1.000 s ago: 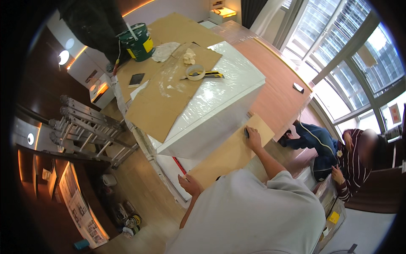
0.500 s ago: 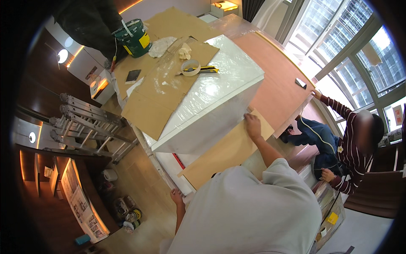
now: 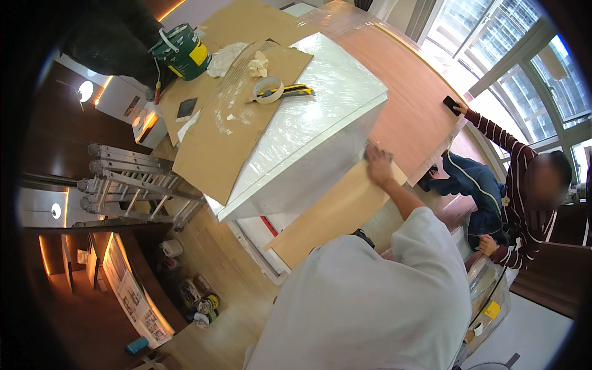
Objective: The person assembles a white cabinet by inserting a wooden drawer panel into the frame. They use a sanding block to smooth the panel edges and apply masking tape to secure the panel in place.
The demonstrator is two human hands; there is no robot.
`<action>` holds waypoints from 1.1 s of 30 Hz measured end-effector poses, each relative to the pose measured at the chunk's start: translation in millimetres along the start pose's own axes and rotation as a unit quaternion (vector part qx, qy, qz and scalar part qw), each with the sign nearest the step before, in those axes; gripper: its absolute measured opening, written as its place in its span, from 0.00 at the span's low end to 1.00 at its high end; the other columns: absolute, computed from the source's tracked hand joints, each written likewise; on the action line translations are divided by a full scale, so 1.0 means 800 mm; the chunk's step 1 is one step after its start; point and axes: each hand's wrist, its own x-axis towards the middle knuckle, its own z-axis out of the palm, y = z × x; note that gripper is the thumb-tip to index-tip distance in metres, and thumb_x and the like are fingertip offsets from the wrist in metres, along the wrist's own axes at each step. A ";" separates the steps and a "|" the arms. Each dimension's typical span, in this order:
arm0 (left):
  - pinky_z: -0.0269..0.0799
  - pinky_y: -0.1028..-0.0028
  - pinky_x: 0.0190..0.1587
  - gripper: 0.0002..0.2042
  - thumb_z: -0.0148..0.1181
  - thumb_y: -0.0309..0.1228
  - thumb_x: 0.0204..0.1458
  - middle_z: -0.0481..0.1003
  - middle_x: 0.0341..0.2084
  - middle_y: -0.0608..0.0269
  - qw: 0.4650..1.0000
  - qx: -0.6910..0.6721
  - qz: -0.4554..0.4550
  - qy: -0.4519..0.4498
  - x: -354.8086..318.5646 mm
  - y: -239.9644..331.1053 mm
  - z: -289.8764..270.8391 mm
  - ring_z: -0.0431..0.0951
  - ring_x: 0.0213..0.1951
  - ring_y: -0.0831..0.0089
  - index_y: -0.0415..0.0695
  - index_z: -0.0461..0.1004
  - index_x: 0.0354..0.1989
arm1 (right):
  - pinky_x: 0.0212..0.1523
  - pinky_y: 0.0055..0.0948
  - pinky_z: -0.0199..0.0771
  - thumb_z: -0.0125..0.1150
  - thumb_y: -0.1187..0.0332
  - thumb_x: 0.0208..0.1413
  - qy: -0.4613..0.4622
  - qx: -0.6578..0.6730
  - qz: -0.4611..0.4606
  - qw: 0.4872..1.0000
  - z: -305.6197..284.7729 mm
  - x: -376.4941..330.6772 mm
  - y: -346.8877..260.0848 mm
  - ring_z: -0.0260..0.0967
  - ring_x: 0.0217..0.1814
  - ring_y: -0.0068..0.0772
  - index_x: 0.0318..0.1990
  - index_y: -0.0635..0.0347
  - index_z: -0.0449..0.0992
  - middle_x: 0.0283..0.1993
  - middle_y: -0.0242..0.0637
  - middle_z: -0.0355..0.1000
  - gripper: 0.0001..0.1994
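My right hand (image 3: 380, 168) is at the far end of a pale wooden board (image 3: 333, 213), its fingers curled over the edge beside a white cabinet box. A greyish patch shows at the fingertips, too blurred to name. The board lies slanted in front of my grey-shirted body. My left hand is hidden behind my shirt; only a sliver of skin shows at its edge. The large white box (image 3: 302, 160) is wrapped in clear film. On it lie a cardboard sheet (image 3: 228, 142), a tape roll (image 3: 258, 90) and a yellow-black utility knife (image 3: 297, 90).
At right, a co-worker in a striped top (image 3: 524, 179) holds a black phone (image 3: 452, 105) above a pinkish panel (image 3: 407, 111). A green bucket (image 3: 182, 54) stands at the far left, near a dark-clothed person. A folded aluminium ladder (image 3: 135, 185) and several cans (image 3: 208, 303) are on the left.
My right hand has shifted slightly right and farther along the board's edge. My left hand has gone out of sight behind my shirt. The co-worker has picked up the phone from the panel.
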 end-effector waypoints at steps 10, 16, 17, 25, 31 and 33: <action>0.78 0.64 0.39 0.26 0.53 0.43 0.63 0.80 0.42 0.40 0.998 0.002 0.064 0.007 0.038 0.018 -0.014 0.81 0.36 0.59 0.26 0.69 0.53 | 0.68 0.53 0.55 0.48 0.71 0.57 0.001 0.042 0.136 0.990 -0.004 0.035 0.066 0.57 0.72 0.48 0.65 0.64 0.64 0.68 0.47 0.64 0.27; 0.77 0.64 0.40 0.27 0.55 0.46 0.63 0.80 0.39 0.42 0.992 0.091 0.084 0.013 0.059 0.027 -0.001 0.81 0.37 0.63 0.26 0.71 0.52 | 0.73 0.51 0.51 0.47 0.69 0.59 -0.062 0.114 -0.170 0.977 0.007 0.008 0.001 0.53 0.75 0.47 0.65 0.65 0.64 0.70 0.47 0.62 0.25; 0.77 0.64 0.41 0.27 0.55 0.45 0.63 0.80 0.40 0.43 0.986 0.147 0.081 -0.002 0.062 0.028 -0.001 0.81 0.38 0.63 0.27 0.71 0.52 | 0.73 0.51 0.51 0.47 0.69 0.59 -0.060 0.136 -0.139 0.979 0.008 0.004 0.004 0.53 0.76 0.47 0.65 0.66 0.63 0.71 0.47 0.61 0.26; 0.78 0.61 0.44 0.27 0.55 0.45 0.63 0.79 0.41 0.40 0.996 0.007 0.087 0.026 0.038 -0.005 -0.019 0.81 0.40 0.57 0.26 0.68 0.53 | 0.75 0.51 0.48 0.45 0.66 0.64 0.040 0.001 0.018 0.999 -0.012 0.023 0.079 0.50 0.77 0.47 0.68 0.69 0.59 0.73 0.51 0.57 0.27; 0.76 0.58 0.50 0.27 0.56 0.46 0.62 0.76 0.49 0.45 0.997 0.073 -0.001 0.026 -0.024 -0.014 -0.011 0.78 0.49 0.57 0.33 0.66 0.57 | 0.77 0.51 0.40 0.46 0.69 0.61 -0.040 0.031 -0.097 0.994 0.007 -0.026 -0.033 0.42 0.80 0.52 0.70 0.71 0.55 0.76 0.54 0.49 0.30; 0.75 0.59 0.50 0.25 0.56 0.47 0.63 0.76 0.48 0.52 0.998 -0.061 -0.004 0.036 -0.040 -0.020 -0.001 0.77 0.49 0.60 0.37 0.67 0.58 | 0.77 0.52 0.38 0.46 0.71 0.60 -0.050 0.056 -0.185 0.980 0.015 -0.052 -0.089 0.40 0.80 0.52 0.71 0.71 0.54 0.76 0.55 0.48 0.31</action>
